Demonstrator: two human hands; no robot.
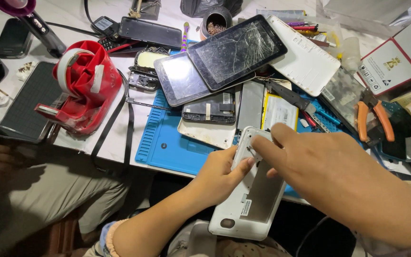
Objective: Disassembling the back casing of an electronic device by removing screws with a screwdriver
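over the blue mat, the left hand is gripping a white tablet shell while the right hand is pinching at its top edge.

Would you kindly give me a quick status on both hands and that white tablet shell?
Left hand gripping white tablet shell. Right hand pinching at its upper edge. Cracked tablet and orange pliers lie apart, nothing in the way.

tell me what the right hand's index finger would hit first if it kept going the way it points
Probably the white tablet back shell that the left hand grips: the right hand points its fingertip up-left just above the shell's top edge. Depth is unclear.
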